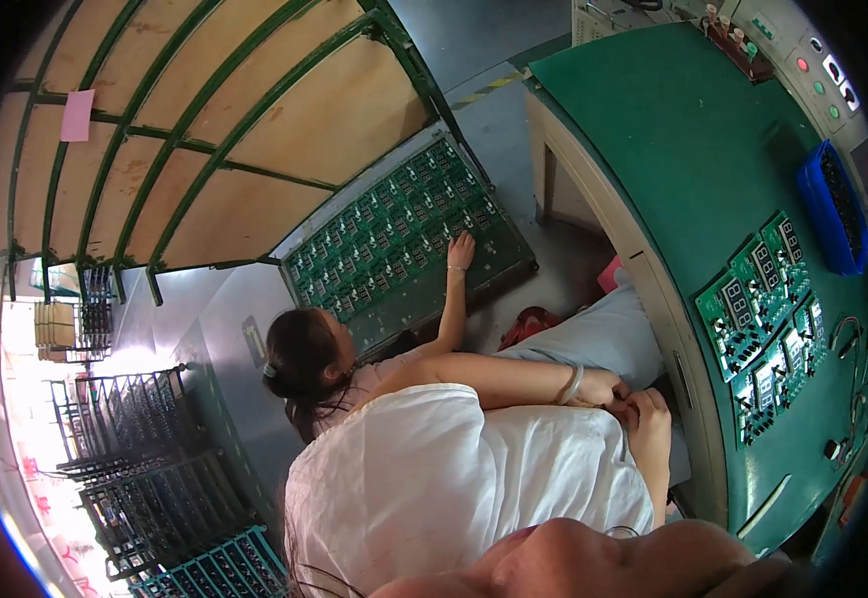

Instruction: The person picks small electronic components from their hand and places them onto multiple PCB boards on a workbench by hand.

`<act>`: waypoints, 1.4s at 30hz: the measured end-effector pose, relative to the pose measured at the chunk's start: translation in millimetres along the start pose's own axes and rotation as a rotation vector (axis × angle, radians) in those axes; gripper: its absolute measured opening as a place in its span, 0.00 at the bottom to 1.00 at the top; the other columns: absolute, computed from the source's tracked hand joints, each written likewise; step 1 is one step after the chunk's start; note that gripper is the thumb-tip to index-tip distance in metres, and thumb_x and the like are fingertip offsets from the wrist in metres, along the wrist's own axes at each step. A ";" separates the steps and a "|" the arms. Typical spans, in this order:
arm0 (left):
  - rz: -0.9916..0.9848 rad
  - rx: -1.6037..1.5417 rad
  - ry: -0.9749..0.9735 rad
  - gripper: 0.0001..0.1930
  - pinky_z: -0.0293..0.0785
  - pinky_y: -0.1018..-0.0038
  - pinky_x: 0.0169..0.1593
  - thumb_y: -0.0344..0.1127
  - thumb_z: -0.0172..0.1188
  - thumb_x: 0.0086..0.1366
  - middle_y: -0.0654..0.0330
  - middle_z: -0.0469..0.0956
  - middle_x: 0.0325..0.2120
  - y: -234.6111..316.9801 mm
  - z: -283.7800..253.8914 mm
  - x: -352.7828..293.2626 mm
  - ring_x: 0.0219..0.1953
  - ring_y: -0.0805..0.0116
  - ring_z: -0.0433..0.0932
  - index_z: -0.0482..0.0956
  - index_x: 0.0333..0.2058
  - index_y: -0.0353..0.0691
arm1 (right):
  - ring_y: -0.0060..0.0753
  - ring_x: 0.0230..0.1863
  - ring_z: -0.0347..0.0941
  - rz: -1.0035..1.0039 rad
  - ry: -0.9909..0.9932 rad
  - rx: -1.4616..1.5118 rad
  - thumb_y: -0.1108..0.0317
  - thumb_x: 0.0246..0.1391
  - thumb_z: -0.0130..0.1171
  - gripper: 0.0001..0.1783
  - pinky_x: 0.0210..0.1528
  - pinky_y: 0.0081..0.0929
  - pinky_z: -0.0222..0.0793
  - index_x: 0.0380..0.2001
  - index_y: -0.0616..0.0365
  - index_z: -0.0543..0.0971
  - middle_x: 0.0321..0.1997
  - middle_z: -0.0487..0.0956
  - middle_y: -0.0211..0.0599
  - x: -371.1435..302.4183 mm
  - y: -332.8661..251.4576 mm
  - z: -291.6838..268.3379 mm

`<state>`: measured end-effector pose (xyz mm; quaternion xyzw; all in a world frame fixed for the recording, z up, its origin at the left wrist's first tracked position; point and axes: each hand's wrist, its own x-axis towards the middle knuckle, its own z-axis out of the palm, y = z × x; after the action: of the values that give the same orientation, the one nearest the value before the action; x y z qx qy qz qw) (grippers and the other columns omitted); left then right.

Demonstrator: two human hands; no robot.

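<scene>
My left hand [598, 389], with a pale bangle on its wrist, meets my right hand [649, 411] above my lap. The fingers of both are bent and pressed together at the tips. Whatever may be between them is too small or hidden to make out. Both hands are apart from the green-topped workbench [643, 130], beside its front edge. On the bench mat lie several green circuit boards [743, 309] with digit displays and small black parts. Beyond them stands a blue bin [833, 209] filled with small dark parts.
A co-worker's hand [461, 251] touches a large tray [494, 261] of circuit boards to the left. Green-framed shelving [224, 149] rises behind it. Dark racks [135, 419] stand at the far left. A control panel [818, 70] with buttons borders the bench; wires [846, 339] lie near the boards.
</scene>
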<state>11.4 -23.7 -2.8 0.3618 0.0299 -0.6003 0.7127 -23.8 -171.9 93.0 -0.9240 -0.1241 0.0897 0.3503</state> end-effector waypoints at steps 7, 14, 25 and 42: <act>-0.011 -0.086 -0.039 0.10 0.75 0.74 0.44 0.23 0.55 0.63 0.57 0.78 0.38 3.5 4.4 -4.3 0.40 0.67 0.78 0.75 0.44 0.31 | 0.59 0.33 0.69 0.048 0.058 -0.034 0.80 0.45 0.53 0.05 0.34 0.48 0.65 0.29 0.65 0.73 0.32 0.72 0.52 -8.1 4.1 11.1; 0.045 -0.074 -0.091 0.11 0.75 0.75 0.46 0.21 0.54 0.63 0.56 0.77 0.40 -7.2 -8.1 5.4 0.42 0.67 0.78 0.73 0.44 0.30 | 0.56 0.32 0.72 0.137 0.136 0.024 0.81 0.43 0.55 0.06 0.35 0.44 0.68 0.28 0.66 0.75 0.31 0.75 0.50 -8.0 1.5 13.4; 0.047 -0.023 -0.060 0.14 0.75 0.74 0.48 0.21 0.53 0.63 0.56 0.77 0.41 -5.0 -5.3 3.3 0.43 0.67 0.78 0.72 0.47 0.28 | 0.53 0.31 0.74 0.165 0.171 0.013 0.82 0.40 0.57 0.07 0.34 0.41 0.70 0.28 0.66 0.77 0.30 0.76 0.50 -6.2 -0.1 15.5; 0.003 -0.168 -0.176 0.16 0.75 0.74 0.50 0.17 0.51 0.61 0.54 0.76 0.43 -0.4 -4.3 1.8 0.45 0.66 0.77 0.72 0.48 0.27 | 0.51 0.27 0.73 0.192 0.119 0.081 0.83 0.41 0.57 0.07 0.30 0.39 0.68 0.27 0.65 0.73 0.27 0.75 0.49 -9.3 2.2 13.9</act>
<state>13.2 -22.9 -7.0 0.2467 0.0169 -0.6239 0.7413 -35.8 -167.5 81.9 -0.9205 -0.0102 0.0730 0.3837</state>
